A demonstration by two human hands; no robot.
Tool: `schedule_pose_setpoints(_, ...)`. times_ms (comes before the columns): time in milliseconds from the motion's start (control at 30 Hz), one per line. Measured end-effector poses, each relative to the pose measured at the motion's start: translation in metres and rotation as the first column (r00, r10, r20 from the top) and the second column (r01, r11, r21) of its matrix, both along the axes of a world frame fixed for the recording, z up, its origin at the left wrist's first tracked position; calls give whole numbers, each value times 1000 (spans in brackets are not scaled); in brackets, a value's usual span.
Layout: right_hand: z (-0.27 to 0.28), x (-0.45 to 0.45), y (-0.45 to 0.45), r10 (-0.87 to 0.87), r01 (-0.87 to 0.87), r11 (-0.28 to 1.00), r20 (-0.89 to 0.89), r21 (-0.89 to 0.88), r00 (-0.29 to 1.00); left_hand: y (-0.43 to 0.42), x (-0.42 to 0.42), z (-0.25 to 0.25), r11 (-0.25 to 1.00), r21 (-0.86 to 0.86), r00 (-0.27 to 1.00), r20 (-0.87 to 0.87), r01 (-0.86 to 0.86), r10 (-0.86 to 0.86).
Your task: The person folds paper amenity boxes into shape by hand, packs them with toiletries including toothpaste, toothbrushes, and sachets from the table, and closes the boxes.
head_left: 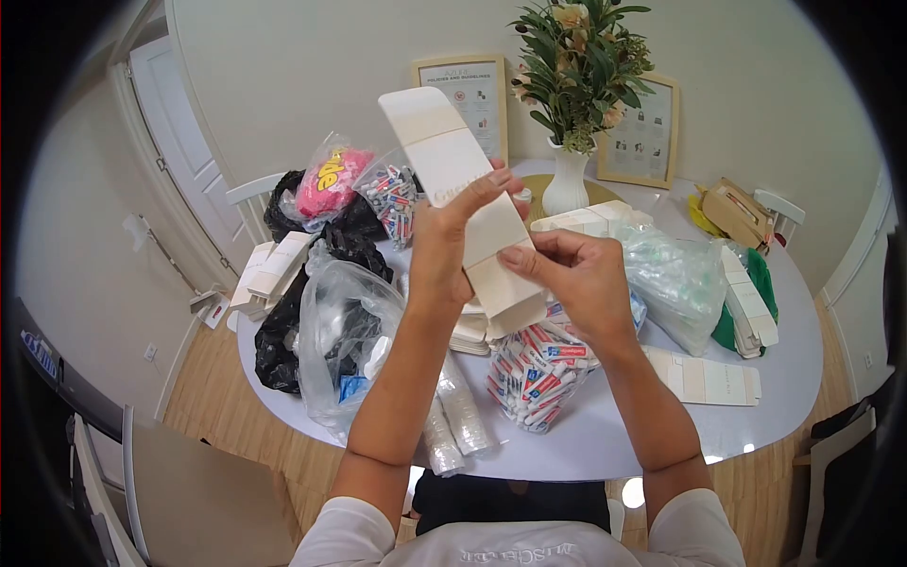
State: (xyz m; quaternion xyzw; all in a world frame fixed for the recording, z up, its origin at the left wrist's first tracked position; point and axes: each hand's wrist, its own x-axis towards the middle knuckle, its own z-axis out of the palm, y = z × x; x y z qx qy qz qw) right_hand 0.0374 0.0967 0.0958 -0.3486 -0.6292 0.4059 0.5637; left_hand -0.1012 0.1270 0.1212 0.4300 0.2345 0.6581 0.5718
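A white cardboard box (453,161), long and narrow with end flaps extended, is held up slantwise above the table. My left hand (453,236) is closed round its middle, thumb across the front face. My right hand (576,274) pinches its lower right edge with thumb and fingers. Below the hands sits a clear bag of small red, white and blue tubes (539,378). Stacked flat white boxes (470,333) lie partly hidden behind the box's lower end. Clear-wrapped rolls of round items (456,416) lie left of the tubes.
Around the white table (586,444) stand black and clear plastic bags (331,321), a pink bag (335,180), another tube bag (389,200), a bubbly clear bag (675,283), more white boxes (709,380), a flower vase (567,180) and two frames (638,132). A brown package (737,215) lies back right.
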Motion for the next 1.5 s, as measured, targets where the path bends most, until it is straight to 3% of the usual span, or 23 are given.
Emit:
schedule_pose_setpoints(67,-2,3,6,90,-94,995,-156,-21,984,-3,7,-1,991,111,993,85,75,-85)
schedule_pose_setpoints(100,2,8,5,39,-39,998,-12,-39,999,-1,3,-2,984,126,983,116,129,-144)
schedule_pose_setpoints(133,7,13,2,40,-40,998,-7,-39,999,0,-2,-1,984,127,982,122,127,-143)
schedule_pose_setpoints(200,16,18,-4,261,-262,965,-80,-4,962,3,-14,4,979,14,957,207,205,-204)
schedule_pose_setpoints(233,19,21,-6,277,-276,954,13,115,961,13,-22,1,971,-5,937,262,240,-230)
schedule_pose_setpoints(267,19,22,-5,282,-282,953,18,112,959,16,-24,0,972,-5,937,268,235,-225)
schedule_pose_setpoints(333,19,24,-4,178,-253,906,238,340,955,16,-26,2,956,-56,921,288,289,-262)
schedule_pose_setpoints(467,13,21,-2,67,-190,857,261,480,963,14,-26,1,921,-106,896,297,375,-331)
schedule_pose_setpoints(533,12,15,-8,-139,-64,785,276,617,951,17,-25,-1,922,-106,900,282,373,-331)
schedule_pose_setpoints(667,10,7,-11,-339,52,696,264,717,903,13,-21,3,921,-121,885,347,369,-309)
schedule_pose_setpoints(733,5,5,-2,-481,162,537,143,828,865,10,-14,3,927,-103,881,364,361,-303)
schedule_pose_setpoints(833,4,5,2,-517,209,455,66,865,854,3,-8,3,950,-61,898,351,306,-266)
schedule_pose_setpoints(967,1,3,-1,-466,197,502,72,842,882,7,-10,-4,957,14,921,269,290,-283)
schedule_pose_setpoints(1033,3,0,-5,-373,207,695,99,688,922,8,-8,-4,962,66,917,292,265,-272)
schedule_pose_setpoints(1067,6,-4,-7,-371,207,695,97,688,924,8,-6,-4,965,116,913,315,235,-260)
schedule_pose_setpoints(1100,9,-8,-9,-222,207,823,-36,529,974,5,-3,-1,965,118,914,312,233,-259)
schedule_pose_setpoints(1200,7,1,-8,-130,172,879,-123,445,984,-4,4,6,970,164,906,358,178,-226)
schedule_pose_setpoints(1267,11,8,-9,-495,251,476,21,843,869,-2,2,3,970,181,967,166,161,-191)
schedule_pose_setpoints(1300,12,11,-7,-524,185,361,35,914,851,-3,3,4,976,161,959,222,145,-178)
schedule_pose_setpoints(1333,12,13,-9,-524,186,360,33,914,851,-5,3,5,976,161,959,220,144,-178)
schedule_pose_setpoints(1400,14,13,-14,-625,-50,250,201,967,754,-11,3,9,995,22,931,353,97,-98)
schedule_pose_setpoints(1467,9,9,-10,-592,-84,273,236,958,771,-5,-1,8,995,29,922,376,91,-95)
schedule_pose_setpoints(1500,14,8,-13,-547,-137,344,316,929,775,0,-6,6,994,44,915,387,103,-112)
